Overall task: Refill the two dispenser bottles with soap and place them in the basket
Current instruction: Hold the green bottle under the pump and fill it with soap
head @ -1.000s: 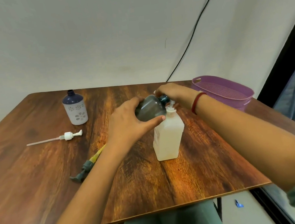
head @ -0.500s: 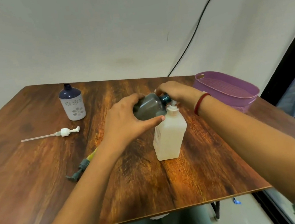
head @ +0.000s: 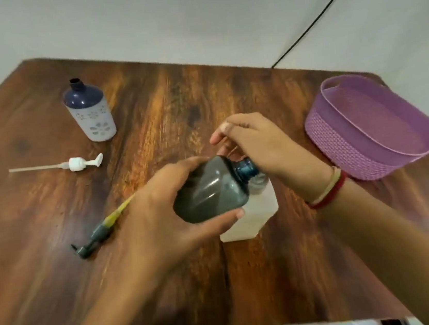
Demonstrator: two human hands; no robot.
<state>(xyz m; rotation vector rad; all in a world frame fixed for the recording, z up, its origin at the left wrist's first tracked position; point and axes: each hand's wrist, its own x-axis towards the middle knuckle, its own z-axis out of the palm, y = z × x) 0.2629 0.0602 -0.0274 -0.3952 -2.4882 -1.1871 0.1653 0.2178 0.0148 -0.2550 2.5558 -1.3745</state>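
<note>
No legible text, brand or number anywhere, white dispenser bottle [head: 94, 121] bears only flower motifs

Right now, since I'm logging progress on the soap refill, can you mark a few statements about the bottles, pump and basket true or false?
1. The left hand holds the dark bottle tilted. True.
2. The purple basket holds a bottle. False: no bottle is in it.
3. The white pump is screwed onto the floral bottle. False: it lies on the table, apart from the bottle.
4. The right hand is at the dark bottle's neck. True.
</note>
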